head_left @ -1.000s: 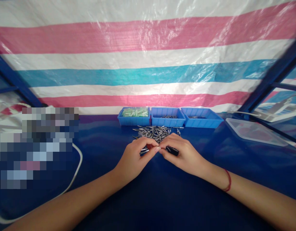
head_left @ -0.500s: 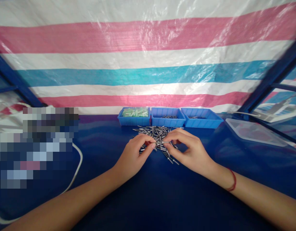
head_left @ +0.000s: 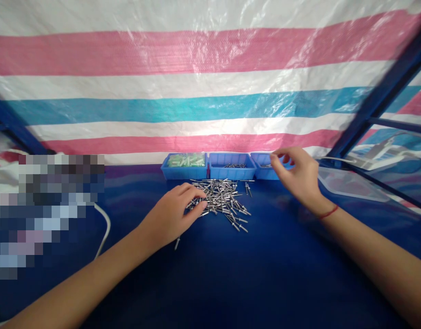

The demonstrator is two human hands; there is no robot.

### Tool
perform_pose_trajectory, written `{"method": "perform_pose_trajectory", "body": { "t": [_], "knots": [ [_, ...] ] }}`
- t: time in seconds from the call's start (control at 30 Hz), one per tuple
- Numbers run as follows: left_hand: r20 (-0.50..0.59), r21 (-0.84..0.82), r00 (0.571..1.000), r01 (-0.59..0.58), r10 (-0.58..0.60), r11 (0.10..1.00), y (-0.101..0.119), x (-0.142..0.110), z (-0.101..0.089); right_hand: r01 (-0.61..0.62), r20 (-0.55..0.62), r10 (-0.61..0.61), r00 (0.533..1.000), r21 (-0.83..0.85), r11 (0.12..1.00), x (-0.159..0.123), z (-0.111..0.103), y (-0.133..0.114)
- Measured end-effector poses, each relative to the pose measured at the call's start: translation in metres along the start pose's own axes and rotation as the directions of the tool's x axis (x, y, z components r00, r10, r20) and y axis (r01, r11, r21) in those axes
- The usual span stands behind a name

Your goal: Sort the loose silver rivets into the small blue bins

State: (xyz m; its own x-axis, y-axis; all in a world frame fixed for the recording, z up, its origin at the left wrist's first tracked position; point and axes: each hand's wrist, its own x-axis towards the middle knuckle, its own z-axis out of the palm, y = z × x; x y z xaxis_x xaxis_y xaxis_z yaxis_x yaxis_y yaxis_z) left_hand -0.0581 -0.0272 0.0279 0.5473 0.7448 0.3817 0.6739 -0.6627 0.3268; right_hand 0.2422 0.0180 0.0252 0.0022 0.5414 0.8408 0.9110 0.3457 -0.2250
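A pile of silver blind rivets (head_left: 222,196) lies on the blue table. My left hand (head_left: 178,212) rests at the pile's left side, thumb and index finger slightly apart, with rivets just past the fingertips. My right hand (head_left: 299,176) is raised over the right blue bin (head_left: 265,173), its thumb and index fingertips together. Anything between those fingertips is too small to make out. A few rivets show inside that bin, which the hand partly covers. One stray rivet (head_left: 177,243) lies below my left hand.
The middle blue bin (head_left: 232,173) holds rivets; the left blue bin (head_left: 185,172) holds light-green pieces. A translucent lid (head_left: 354,185) lies at the right. A white cable (head_left: 106,224) runs along the left, beside a blurred-out area. A striped sheet (head_left: 197,105) hangs behind.
My hands were together over the pile, holding a rivet between them. My right hand has moved up and right to the right bin; my left hand has shifted slightly left and its fingers have parted.
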Motion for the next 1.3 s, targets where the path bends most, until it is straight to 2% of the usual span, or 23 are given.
{"method": "perform_pose_trajectory", "body": {
  "t": [0.03, 0.1, 0.2, 0.33, 0.4, 0.53, 0.63, 0.73, 0.8, 0.87, 0.97, 1.07, 1.3],
  "knots": [
    [0.036, 0.036, 0.999, 0.010, -0.011, 0.999, -0.001, 0.000, -0.006, -0.018, -0.001, 0.018, 1.000, -0.084, 0.996, 0.001, 0.002, 0.012],
    [0.132, 0.112, 0.990, 0.034, -0.048, 0.993, -0.005, 0.000, -0.017, 0.017, 0.074, 0.003, 0.997, -0.270, 0.963, 0.000, 0.007, 0.030],
    [0.327, 0.093, 0.936, 0.109, -0.133, 0.990, -0.009, -0.004, -0.031, 0.014, 0.108, 0.033, 0.994, -0.415, 0.910, -0.006, 0.013, 0.041],
    [0.489, 0.071, 0.850, 0.184, -0.195, 0.980, -0.010, -0.013, -0.036, 0.040, 0.108, 0.000, 0.994, -0.369, 0.929, -0.009, 0.016, 0.034],
    [0.502, 0.101, 0.842, 0.170, -0.198, 0.980, -0.008, -0.018, -0.034, 0.071, 0.133, -0.032, 0.991, -0.303, 0.950, -0.009, 0.017, 0.024],
    [0.476, 0.134, 0.864, 0.113, -0.164, 0.985, -0.005, -0.021, -0.032, 0.185, 0.211, -0.153, 0.965, -0.143, 0.972, -0.013, 0.016, -0.002],
    [0.490, 0.156, 0.856, 0.100, -0.165, 0.983, -0.004, -0.018, -0.033, 0.252, 0.269, -0.226, 0.936, -0.065, 0.966, -0.021, 0.013, -0.026],
    [0.472, 0.075, 0.876, 0.073, -0.100, 0.995, -0.005, -0.012, -0.026, 0.282, 0.330, -0.295, 0.897, 0.087, 0.955, -0.030, 0.010, -0.051],
    [0.399, -0.019, 0.916, 0.048, -0.036, 0.999, -0.006, -0.008, -0.016, 0.241, 0.355, -0.308, 0.882, 0.220, 0.945, -0.037, 0.007, -0.068],
    [0.317, -0.069, 0.948, 0.016, 0.007, 0.998, -0.005, -0.005, -0.005, 0.148, 0.384, -0.277, 0.881, 0.333, 0.931, -0.044, 0.004, -0.083],
    [0.191, -0.137, 0.982, 0.021, 0.005, 0.990, -0.001, -0.005, 0.009, 0.001, 0.442, -0.220, 0.870, 0.444, 0.896, -0.052, 0.001, -0.098],
    [0.121, -0.200, 0.993, 0.027, -0.003, 0.980, 0.005, -0.006, 0.017, -0.073, 0.453, -0.206, 0.867, 0.525, 0.848, -0.056, -0.001, -0.105],
    [0.063, -0.256, 0.998, 0.013, 0.004, 0.967, 0.011, -0.006, 0.025, -0.205, 0.459, -0.165, 0.873, 0.652, 0.730, -0.057, 0.003, -0.104]
  ]
}}
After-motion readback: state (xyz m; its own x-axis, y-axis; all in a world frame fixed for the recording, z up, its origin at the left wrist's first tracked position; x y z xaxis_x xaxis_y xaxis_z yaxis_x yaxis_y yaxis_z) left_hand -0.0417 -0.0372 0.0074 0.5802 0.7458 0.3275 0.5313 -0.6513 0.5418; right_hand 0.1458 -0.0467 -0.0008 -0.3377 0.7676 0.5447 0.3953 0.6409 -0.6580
